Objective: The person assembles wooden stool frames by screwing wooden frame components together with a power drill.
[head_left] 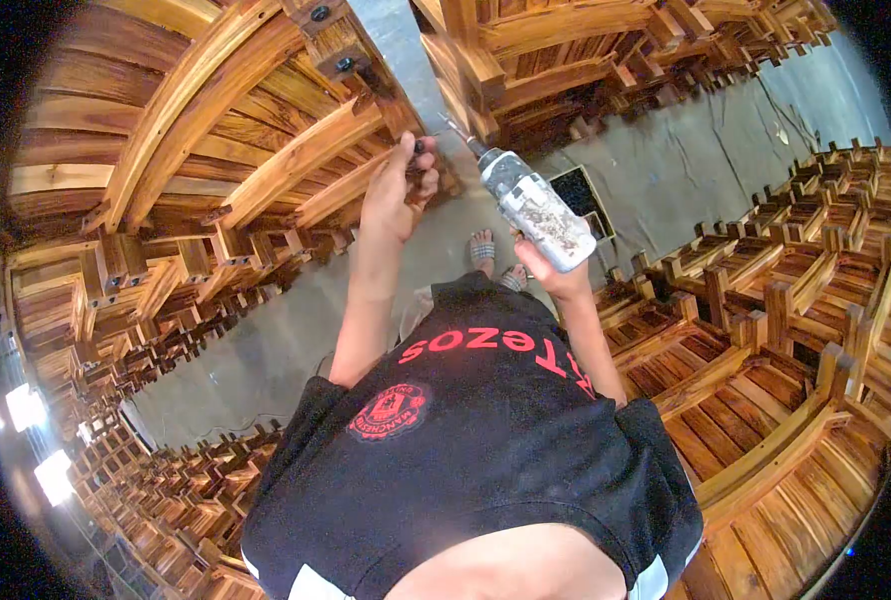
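Observation:
My right hand [549, 266] is wrapped round the grip of a cordless drill [538, 205]. The drill's body is worn and speckled, and its thin bit [459, 127] points up and left, apart from the wood. Beside the lower end of a wooden post [398, 112], my left hand [404, 192] has its fingers curled in a pinch. Something small and dark shows at those fingertips, too small to name. Higher on the post sit two black round fittings, one [345, 65] nearer my hand and the other [319, 13] farther up.
Slatted wooden furniture [256, 80] stands close at the left, with more pieces [556, 40] at upper right. Rows of similar furniture [766, 400] line the right side. A dark framed panel [578, 195] lies on the grey floor [656, 170] behind the drill. My sandalled feet [483, 250] are below.

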`<state>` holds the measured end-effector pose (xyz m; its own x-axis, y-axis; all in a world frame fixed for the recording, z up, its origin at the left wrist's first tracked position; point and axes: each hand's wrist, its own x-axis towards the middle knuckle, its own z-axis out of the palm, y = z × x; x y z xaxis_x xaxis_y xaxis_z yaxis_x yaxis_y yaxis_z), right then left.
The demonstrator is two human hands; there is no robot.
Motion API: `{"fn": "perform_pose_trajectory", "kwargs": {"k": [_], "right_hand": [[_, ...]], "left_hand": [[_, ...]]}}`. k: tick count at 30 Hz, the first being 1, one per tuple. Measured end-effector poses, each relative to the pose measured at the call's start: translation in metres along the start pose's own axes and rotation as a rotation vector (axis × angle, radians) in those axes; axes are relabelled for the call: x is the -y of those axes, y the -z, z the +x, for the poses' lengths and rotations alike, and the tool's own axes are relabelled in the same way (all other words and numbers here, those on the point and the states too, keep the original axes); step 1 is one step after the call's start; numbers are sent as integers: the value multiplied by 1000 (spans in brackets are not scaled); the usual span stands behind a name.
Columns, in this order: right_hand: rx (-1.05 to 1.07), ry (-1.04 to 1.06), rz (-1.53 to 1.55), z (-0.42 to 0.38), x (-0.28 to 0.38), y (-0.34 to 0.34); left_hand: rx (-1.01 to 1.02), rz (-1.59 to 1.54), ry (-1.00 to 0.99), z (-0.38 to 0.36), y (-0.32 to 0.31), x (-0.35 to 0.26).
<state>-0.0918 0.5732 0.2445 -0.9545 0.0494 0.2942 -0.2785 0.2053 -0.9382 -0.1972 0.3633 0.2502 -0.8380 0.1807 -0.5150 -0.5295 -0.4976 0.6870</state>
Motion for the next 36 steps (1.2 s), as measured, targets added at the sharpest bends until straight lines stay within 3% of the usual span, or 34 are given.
{"fn": "perform_pose_trajectory", "kwargs": {"k": [5,9,12,24,27,36], "right_hand": [[21,199,-94,-5,-9,-7],[150,-17,55,-17,-16,-8],[79,148,-51,-16,-18,-13],[65,38,-10,-12,-10,-13],[-48,30,-36,-11,-1,-12],[-57,-41,82,-20,-37,-18]], "left_hand": [[73,-123,10,0,0,-7],[66,-89,33,-1,2,-12],[72,-150,29,-2,-2,-13],[48,-87,91,-2,-10,-9],[53,-91,106,5,-7,-2],[43,111,69,20,-15,23]]}}
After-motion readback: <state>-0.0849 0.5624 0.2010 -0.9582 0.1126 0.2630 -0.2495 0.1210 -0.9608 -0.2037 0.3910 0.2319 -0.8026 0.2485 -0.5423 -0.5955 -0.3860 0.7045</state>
